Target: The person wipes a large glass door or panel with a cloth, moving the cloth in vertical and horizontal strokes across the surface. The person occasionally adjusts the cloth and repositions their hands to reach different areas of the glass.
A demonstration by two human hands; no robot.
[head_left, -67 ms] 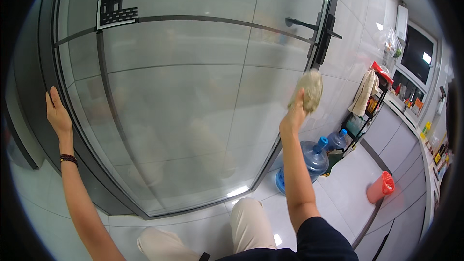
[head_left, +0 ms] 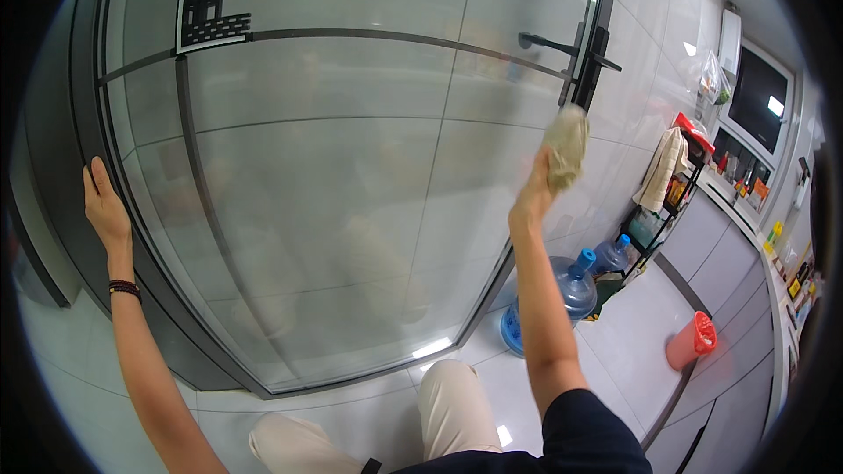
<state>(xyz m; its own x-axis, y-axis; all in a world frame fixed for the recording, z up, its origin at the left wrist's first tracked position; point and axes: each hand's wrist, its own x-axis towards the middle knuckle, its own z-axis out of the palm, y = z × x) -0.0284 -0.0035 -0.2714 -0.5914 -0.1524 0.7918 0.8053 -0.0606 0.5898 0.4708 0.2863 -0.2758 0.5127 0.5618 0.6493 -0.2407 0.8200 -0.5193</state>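
Right hand (head_left: pixel 533 197) is reaching up, arm outstretched, fingers gripping a crumpled yellowish cloth (head_left: pixel 566 147) standing upright above it against the frosted glass door (head_left: pixel 351 167). Left hand (head_left: pixel 105 206) is pressing flat, fingers together, on the door's dark frame (head_left: pixel 79 123).

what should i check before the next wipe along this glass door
1. Cloth gripped in right hand: ok, bunched in the fingers.
2. Cloth flat on the glass door: cannot tell, it is blurred near the right frame.
3. Left hand bracing the door's dark left frame: ok, palm laid along it.
4. Door handle clear of the cloth: ok, it sits above.
5. Floor space to the right: not ok, water jugs stand close to the door's lower corner.
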